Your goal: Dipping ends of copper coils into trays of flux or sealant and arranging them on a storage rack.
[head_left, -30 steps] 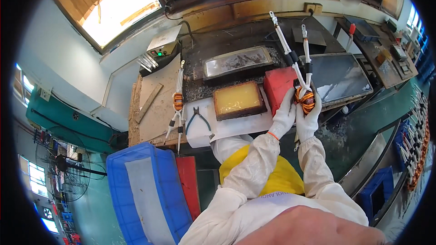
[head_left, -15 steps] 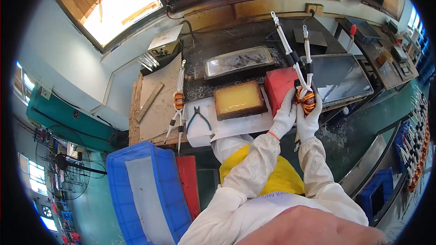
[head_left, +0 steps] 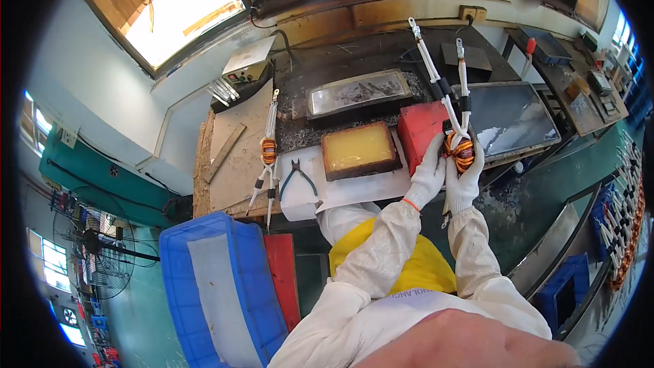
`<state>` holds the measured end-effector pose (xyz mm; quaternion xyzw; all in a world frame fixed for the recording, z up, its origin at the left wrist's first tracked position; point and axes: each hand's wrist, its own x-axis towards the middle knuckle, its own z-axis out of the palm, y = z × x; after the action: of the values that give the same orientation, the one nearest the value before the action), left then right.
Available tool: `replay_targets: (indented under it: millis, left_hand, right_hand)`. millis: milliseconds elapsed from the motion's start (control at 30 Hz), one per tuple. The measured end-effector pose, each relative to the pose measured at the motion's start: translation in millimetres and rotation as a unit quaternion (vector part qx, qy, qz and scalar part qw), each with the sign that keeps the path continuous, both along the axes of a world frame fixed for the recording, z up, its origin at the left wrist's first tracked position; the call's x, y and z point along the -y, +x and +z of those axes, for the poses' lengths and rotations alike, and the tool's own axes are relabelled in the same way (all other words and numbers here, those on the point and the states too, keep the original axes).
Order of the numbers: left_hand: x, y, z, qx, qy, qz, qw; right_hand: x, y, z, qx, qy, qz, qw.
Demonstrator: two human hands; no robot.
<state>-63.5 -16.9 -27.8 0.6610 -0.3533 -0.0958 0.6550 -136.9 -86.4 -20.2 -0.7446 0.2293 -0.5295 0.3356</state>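
Observation:
My left hand (head_left: 430,172) and my right hand (head_left: 465,180), both in white gloves, are closed around a copper-wound coil (head_left: 460,152) from its two sides. White-sleeved leads (head_left: 446,95) with black bands and metal lugs rise from the coil and spread apart upward; another lead end hangs below my hands. A red block-shaped box (head_left: 418,127) stands just left of my left hand. Left of that sits a dark-rimmed tray of yellowish liquid or wax (head_left: 359,151). A second coil with white leads (head_left: 268,152) lies farther left, beside pliers (head_left: 298,178) with dark green handles.
Behind the yellow tray is a rectangular pot with a silvery surface (head_left: 357,93). A shiny dark tray (head_left: 511,119) lies to the right. A control box (head_left: 248,61) stands at the back left. A blue crate (head_left: 255,279) is beside me at lower left, and more coils (head_left: 623,232) line the far right.
The coil and its upright leads have shifted very slightly to the right in my hands. Everything else looks the same.

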Motion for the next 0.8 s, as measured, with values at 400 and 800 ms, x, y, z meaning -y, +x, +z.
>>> replay_targets:
  millis: [400, 800]
  left_hand:
    - [1, 3, -4, 0.036, -0.021, 0.002, 0.999]
    - [0, 1, -1, 0.005, -0.004, -0.021, 1.000]
  right_hand:
    - [-6, -3, 8, -0.016, 0.038, 0.026, 0.999]
    - [-2, -2, 2, -0.008, 0.039, 0.031, 0.999]
